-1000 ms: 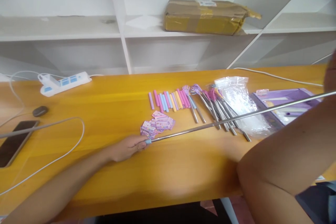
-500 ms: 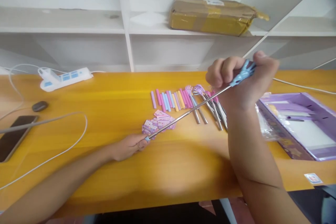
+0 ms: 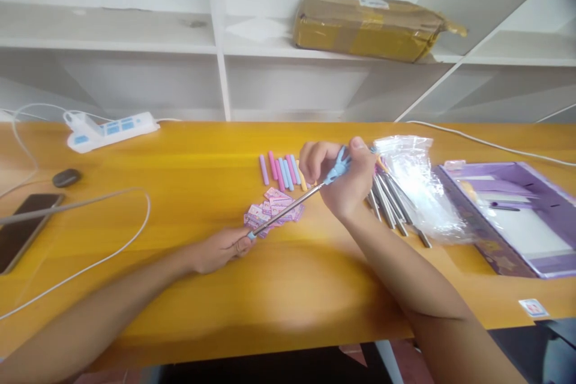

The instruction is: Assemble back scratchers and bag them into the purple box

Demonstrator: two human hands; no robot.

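Note:
A telescopic back scratcher [image 3: 288, 209] with a metal rod and a light blue claw head slants up to the right above the table. My left hand [image 3: 224, 250] is closed round its lower end, where a bit of blue shows. Higher up, my right hand [image 3: 344, 183] has its fingers curled round the blue claw head. Below the rod lies a pile of small pink and purple printed cards [image 3: 265, 210]. Several pastel tubes [image 3: 281, 173] are lined up behind them, partly hidden by my right hand. More metal-rod scratchers [image 3: 396, 210] lie right of that hand, their heads mostly covered.
A clear plastic bag [image 3: 418, 186] lies beside an open purple box [image 3: 508, 216] on the right. The left side holds a white power strip [image 3: 119, 129], a phone [image 3: 27, 228], a dark mouse-like object [image 3: 66, 177] and cables. A taped carton [image 3: 369, 27] sits on the shelf.
My right hand has come down and left with the claw head, so the rod between my hands is much shorter. The left hand has hardly moved. The plastic bag is now uncovered.

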